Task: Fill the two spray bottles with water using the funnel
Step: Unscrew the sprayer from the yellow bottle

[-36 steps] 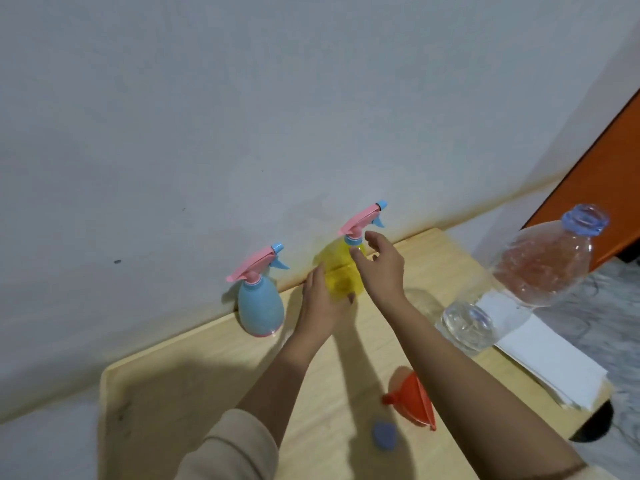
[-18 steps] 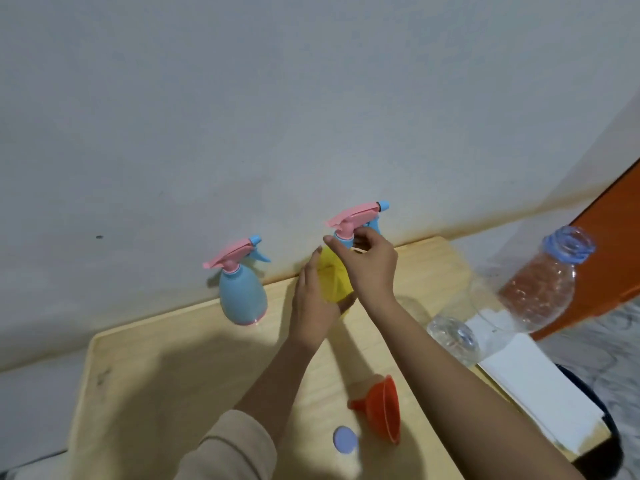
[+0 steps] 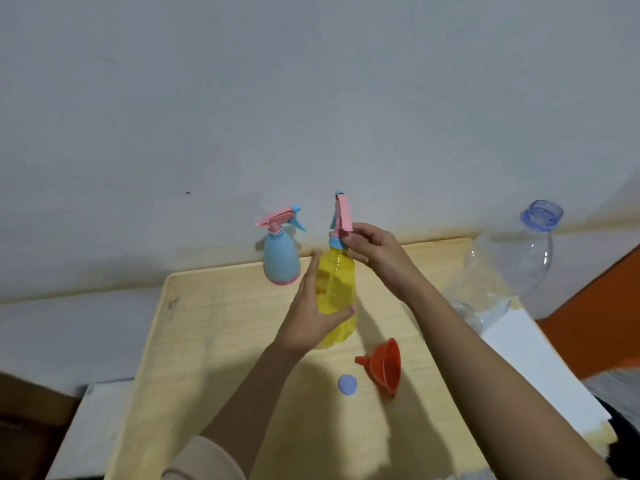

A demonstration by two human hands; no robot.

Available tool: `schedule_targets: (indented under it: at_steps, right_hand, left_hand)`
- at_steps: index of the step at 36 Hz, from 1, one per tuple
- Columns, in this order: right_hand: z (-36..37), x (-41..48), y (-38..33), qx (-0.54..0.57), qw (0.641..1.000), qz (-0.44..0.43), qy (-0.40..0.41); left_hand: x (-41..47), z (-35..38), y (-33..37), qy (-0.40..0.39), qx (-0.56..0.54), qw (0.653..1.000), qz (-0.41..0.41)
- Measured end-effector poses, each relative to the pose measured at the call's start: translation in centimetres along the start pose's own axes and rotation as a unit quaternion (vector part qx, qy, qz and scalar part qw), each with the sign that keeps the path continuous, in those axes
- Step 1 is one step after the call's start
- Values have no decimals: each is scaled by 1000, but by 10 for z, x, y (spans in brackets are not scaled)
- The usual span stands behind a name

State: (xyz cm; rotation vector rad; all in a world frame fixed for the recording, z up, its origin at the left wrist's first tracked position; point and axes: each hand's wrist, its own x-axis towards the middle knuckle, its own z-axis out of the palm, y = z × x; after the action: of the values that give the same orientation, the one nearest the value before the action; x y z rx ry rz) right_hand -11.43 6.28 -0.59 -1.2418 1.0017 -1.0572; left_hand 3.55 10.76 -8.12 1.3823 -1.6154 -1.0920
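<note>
A yellow spray bottle (image 3: 337,289) stands near the middle of the wooden table (image 3: 225,341). My left hand (image 3: 311,317) wraps around its body. My right hand (image 3: 372,249) grips its pink spray head (image 3: 343,213) at the blue collar. The spray head points up and away. A blue spray bottle (image 3: 281,256) with a pink trigger stands at the back by the wall, untouched. An orange funnel (image 3: 386,367) lies on its side near the front, and a blue cap (image 3: 347,384) lies beside it. A large clear water bottle (image 3: 509,261) stands open at the right.
A white wall (image 3: 311,98) rises directly behind the table. White paper (image 3: 540,368) lies under and in front of the water bottle at the table's right edge. An orange surface (image 3: 595,313) stands at the far right.
The yellow bottle has come forward from the wall toward the table's middle. My right hand has turned the spray head, whose nozzle now points up and away instead of right.
</note>
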Motion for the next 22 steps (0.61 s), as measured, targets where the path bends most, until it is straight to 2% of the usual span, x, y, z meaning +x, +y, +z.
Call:
schedule_targets:
  at_steps: [3, 6, 8, 11, 13, 14, 16, 18, 22]
  right_hand:
    - [20, -7, 7, -76, 990, -42, 112]
    - [29, -12, 11, -50, 984, -56, 162]
    - [29, -17, 11, 13, 992, -54, 117]
    - [27, -23, 9, 100, 994, -33, -12]
    - [31, -25, 7, 127, 991, -11, -36]
    - [34, -25, 8, 113, 993, -11, -15]
    - [42, -26, 10, 73, 994, -20, 76]
    - [50, -28, 11, 90, 983, -25, 156]
    - [63, -31, 7, 116, 979, -41, 162]
  left_hand:
    - [-15, 6, 5, 31, 19, 999, 7]
    - [-26, 4, 9, 45, 40, 998, 16]
    - [-30, 1, 9, 51, 43, 998, 15]
    - [-36, -4, 10, 49, 43, 998, -4]
    - [-40, -6, 8, 47, 58, 997, -10]
    - [-41, -7, 8, 48, 63, 997, -12]
    - [-43, -10, 8, 51, 66, 996, -16]
    - [-43, -12, 10, 55, 67, 996, -22]
    - [-40, -21, 10, 66, 69, 995, -27]
